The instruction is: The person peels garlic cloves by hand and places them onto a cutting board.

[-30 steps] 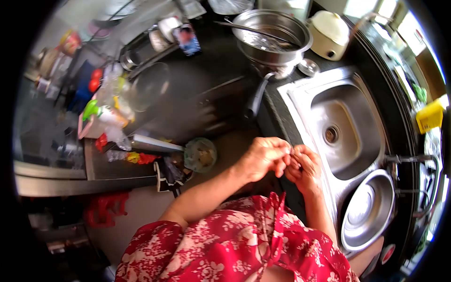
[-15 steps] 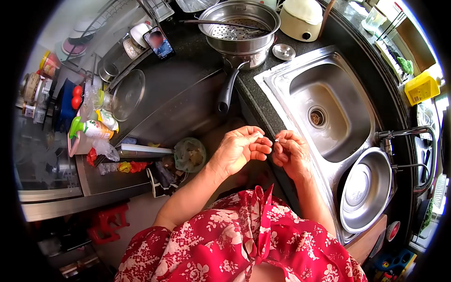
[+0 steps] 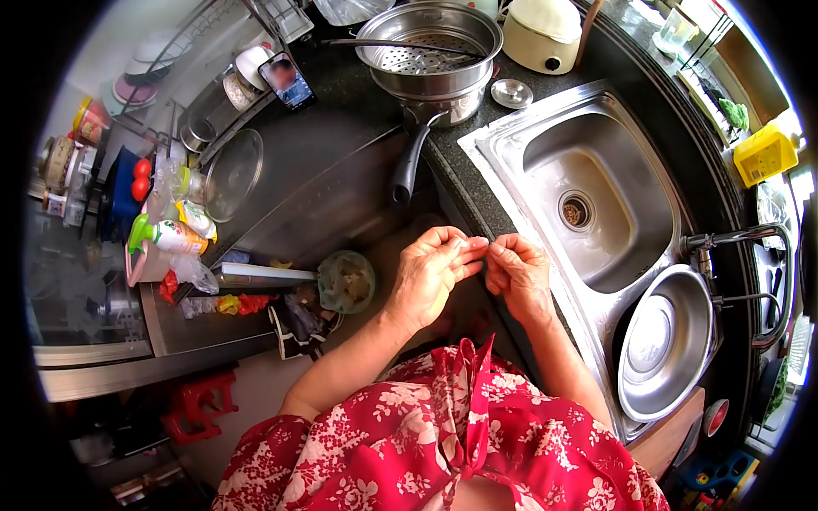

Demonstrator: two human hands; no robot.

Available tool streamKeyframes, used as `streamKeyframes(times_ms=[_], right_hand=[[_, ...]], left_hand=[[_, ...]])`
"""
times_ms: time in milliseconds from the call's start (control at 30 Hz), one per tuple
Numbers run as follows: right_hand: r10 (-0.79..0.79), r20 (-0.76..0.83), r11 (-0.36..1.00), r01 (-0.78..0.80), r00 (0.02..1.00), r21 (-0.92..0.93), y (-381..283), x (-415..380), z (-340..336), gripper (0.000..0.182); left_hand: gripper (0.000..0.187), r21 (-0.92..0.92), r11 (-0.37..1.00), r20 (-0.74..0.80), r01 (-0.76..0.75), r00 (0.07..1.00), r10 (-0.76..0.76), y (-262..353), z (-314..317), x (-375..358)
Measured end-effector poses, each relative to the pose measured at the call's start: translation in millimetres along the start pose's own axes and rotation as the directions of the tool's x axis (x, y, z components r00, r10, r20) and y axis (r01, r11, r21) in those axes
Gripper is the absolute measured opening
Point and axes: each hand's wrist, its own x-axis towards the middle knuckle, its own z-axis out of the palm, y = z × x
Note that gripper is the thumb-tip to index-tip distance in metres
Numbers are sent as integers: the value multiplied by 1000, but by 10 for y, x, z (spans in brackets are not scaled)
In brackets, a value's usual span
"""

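Note:
My left hand (image 3: 430, 274) and my right hand (image 3: 521, 274) meet in front of my body, beside the counter edge near the sink (image 3: 558, 230). Thumb and fingers are pinched together on both, with the fingertips touching or almost touching. Whatever they pinch is too small or too hidden to name. Just beyond the hands, the black handle of a saucepan (image 3: 411, 166) sticks out over the counter edge. A steel steamer pot (image 3: 392, 78) rests on that pan, with dark chopsticks (image 3: 426, 46) across its rim.
A steel basin (image 3: 629, 375) leans on the sink's near side by the faucet (image 3: 741, 241). Below left stands a bin with a plastic liner (image 3: 368, 285). A cream electric cooker (image 3: 521, 47), a phone (image 3: 287, 81), a glass lid (image 3: 232, 175) and a spray bottle (image 3: 175, 235) line the counter.
My hands have drawn together, so the fingertips now meet. A small whitish bit visible at the fingertips before is now hidden. The view has shifted slightly.

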Motion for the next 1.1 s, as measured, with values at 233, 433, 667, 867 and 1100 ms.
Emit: streamKeyframes(times_ms=[233, 433, 667, 867, 1100], right_hand=[[-403, 24, 716, 332, 915, -614, 50, -29, 96, 7], [-517, 269, 363, 493, 813, -791, 31, -17, 86, 11], [-351, -74, 774, 245, 933, -584, 86, -90, -28, 4], [14, -27, 951, -5, 1000, 310, -132, -304, -191, 10], [2, -72, 939, 23, 997, 344, 46, -508, -207, 12]], left_hand=[[11, -27, 997, 11, 69, 998, -68, -56, -21, -3], [9, 62, 997, 36, 40, 998, -42, -65, 13, -11], [10, -86, 966, 166, 245, 959, -228, 16, -68, 66], [11, -207, 895, 133, 395, 918, -374, 78, -133, 75], [10, -169, 881, 131, 442, 896, -424, 70, -161, 40]])
